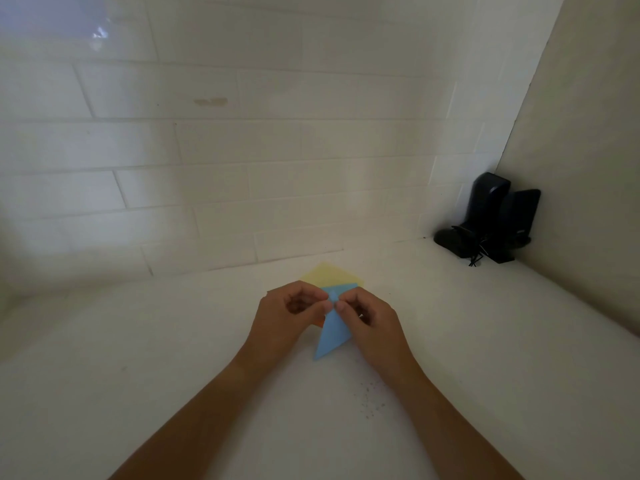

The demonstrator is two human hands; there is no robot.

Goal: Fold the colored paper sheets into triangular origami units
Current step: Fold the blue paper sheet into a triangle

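Person stands at a white counter (pixel 450 341) set into a tiled corner. Both hands meet over a blue paper sheet (pixel 331 332), already folded down to a long pointed shape, its tip aimed toward the person and its wide end under the fingers. Left hand (pixel 287 315): grip pinching the upper edge of the blue piece between thumb and curled fingers. Right hand (pixel 369 318): same pinch from the other side, fingertips nearly touching the left's. Judgement: the two pinches face each other to turn down a small flap at the top and hold it square while it is creased. A yellow paper sheet (pixel 327 273) lies flat just behind, partly under the blue one, likely waiting its turn; a sliver of orange paper (pixel 318 323) shows beneath the left hand. No containers in view. Dark objects (pixel 491 220) sit in the far corner, well apart; cannot identify them. Fine specks (pixel 372 396) dot the counter near the right forearm.
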